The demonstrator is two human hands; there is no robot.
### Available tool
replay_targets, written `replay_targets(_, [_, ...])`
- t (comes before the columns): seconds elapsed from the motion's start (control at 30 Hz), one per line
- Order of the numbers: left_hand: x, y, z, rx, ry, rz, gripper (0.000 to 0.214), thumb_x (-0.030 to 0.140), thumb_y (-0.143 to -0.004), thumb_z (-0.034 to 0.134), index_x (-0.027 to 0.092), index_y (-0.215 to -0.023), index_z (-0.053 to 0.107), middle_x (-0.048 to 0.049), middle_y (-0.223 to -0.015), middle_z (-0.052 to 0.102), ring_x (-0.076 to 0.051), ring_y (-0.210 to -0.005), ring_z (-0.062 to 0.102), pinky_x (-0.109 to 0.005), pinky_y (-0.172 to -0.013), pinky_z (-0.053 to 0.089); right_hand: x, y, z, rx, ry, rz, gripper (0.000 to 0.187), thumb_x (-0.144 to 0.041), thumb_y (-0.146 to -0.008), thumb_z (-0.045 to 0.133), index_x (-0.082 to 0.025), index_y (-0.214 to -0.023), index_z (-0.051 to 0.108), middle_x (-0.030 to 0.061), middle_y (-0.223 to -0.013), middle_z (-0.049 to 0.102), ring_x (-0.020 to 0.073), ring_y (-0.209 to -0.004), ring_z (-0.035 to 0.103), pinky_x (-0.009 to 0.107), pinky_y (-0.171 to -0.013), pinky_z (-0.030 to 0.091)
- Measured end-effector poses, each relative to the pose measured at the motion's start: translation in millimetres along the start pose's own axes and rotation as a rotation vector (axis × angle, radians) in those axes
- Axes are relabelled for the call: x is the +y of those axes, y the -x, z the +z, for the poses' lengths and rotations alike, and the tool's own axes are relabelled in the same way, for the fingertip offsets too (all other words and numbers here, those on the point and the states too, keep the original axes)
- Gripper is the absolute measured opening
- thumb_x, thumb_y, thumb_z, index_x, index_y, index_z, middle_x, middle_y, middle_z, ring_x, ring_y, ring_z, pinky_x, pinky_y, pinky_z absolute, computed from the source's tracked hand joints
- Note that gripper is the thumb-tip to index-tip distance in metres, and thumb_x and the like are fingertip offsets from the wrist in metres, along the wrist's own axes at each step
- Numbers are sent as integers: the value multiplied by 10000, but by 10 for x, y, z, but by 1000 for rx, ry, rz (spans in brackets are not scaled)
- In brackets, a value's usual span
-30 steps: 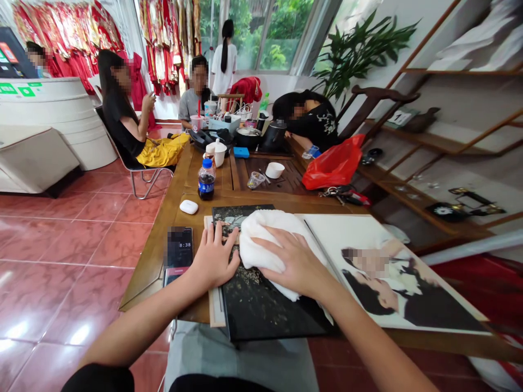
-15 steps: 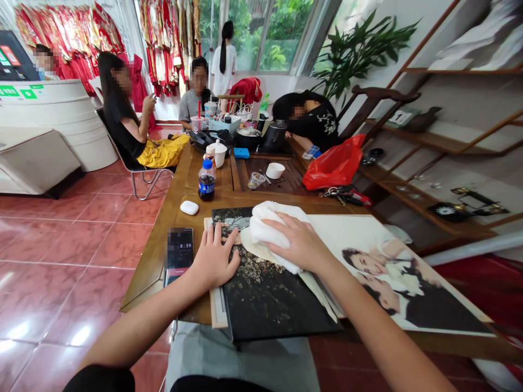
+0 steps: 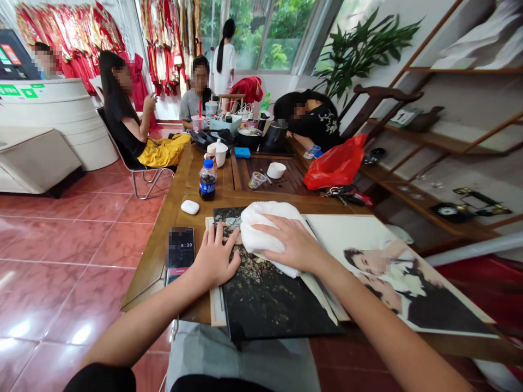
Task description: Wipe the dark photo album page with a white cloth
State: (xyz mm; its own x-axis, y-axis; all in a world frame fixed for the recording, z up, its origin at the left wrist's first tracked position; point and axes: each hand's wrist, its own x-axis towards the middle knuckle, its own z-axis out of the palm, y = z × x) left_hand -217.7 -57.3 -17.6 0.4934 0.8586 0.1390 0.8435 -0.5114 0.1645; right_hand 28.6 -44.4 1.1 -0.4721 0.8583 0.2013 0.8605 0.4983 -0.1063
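A dark photo panel (image 3: 278, 305) lies on the table's near edge, on top of a pale-edged board. My right hand (image 3: 292, 242) grips a bunched white cloth (image 3: 261, 226) and presses it on the panel's upper part. My left hand (image 3: 216, 256) lies flat with fingers spread on the panel's left side. Part of the panel's picture is hidden under the cloth and hands. To the right lies a large photo print (image 3: 384, 272) of a couple, its left part behind my right forearm.
A phone (image 3: 180, 253), a white earbud case (image 3: 190, 207) and a cola bottle (image 3: 207, 182) stand left on the wooden table (image 3: 163, 239). Farther back are a small white bowl (image 3: 276, 170), a red plastic bag (image 3: 337, 166) and keys. Several people are around the table's far side.
My right hand has slid the cloth a little to the left across the panel. My left hand stays in place.
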Motion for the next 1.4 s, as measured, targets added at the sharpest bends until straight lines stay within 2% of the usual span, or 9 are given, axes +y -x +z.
replay_targets(0.13, [-2,2,15,9,7,-1,581,386,-1013,443,183,-1556,402,-214,-1602,369,-417,-1490,345,-596,-1162,340,86,-96,-3,5,21,84,575,-454,-877,635,-315,-1431,564,114,-1565,455,382,-1338,494,615,-1041,406])
replay_targets(0.27, [-8,3,33,23,6,9,583,379,-1011,438,189,-1560,390,-203,-1597,383,-407,-1484,357,-597,-1156,345,61,-274,-25,-16,24,120,566,-490,-911,595,-309,-1445,548,120,-1573,438,399,-1347,474,628,-1037,399])
replay_targets(0.5, [0,-4,-18,-22,-9,20,595,372,-1016,428,158,-1568,374,-243,-1589,366,-448,-1491,325,-605,-1158,333,-152,-731,3,-57,-8,113,592,-632,-963,460,-312,-1455,538,111,-1591,409,417,-1336,460,649,-1036,375])
replay_targets(0.63, [7,-4,-15,-14,-13,10,531,377,-1014,428,136,-1484,483,-249,-1571,394,-449,-1482,341,-605,-1163,324,-306,-941,53,-84,-39,80,609,-669,-962,426,-343,-1468,524,88,-1621,369,405,-1345,452,625,-1051,370])
replay_targets(0.73, [13,-2,-20,-12,-17,7,496,373,-1013,428,136,-1437,526,-245,-1555,419,-441,-1479,350,-602,-1166,324,-351,-998,67,-99,-60,47,586,-660,-969,420,-373,-1471,515,52,-1644,334,378,-1369,442,603,-1072,365])
replay_targets(1.0, [20,-5,-21,-35,2,-12,590,378,-1014,444,173,-1565,387,-247,-1603,348,-455,-1489,327,-614,-1164,318,-117,-814,52,-67,-33,80,577,-617,-944,512,-358,-1459,531,65,-1621,377,384,-1364,457,603,-1070,372])
replay_targets(1.17, [8,-7,-5,-23,16,-6,590,378,-1017,431,176,-1568,381,-234,-1613,341,-445,-1500,311,-616,-1159,326,72,-621,41,-22,-4,125,557,-590,-945,516,-330,-1436,557,94,-1577,437,386,-1345,480,617,-1049,390])
replay_targets(1.4, [20,-9,-22,-33,20,-23,594,379,-1012,449,172,-1566,391,-244,-1608,344,-451,-1497,316,-613,-1161,328,13,-149,25,4,6,76,546,-503,-892,613,-318,-1406,593,113,-1539,481,376,-1341,489,598,-1056,400])
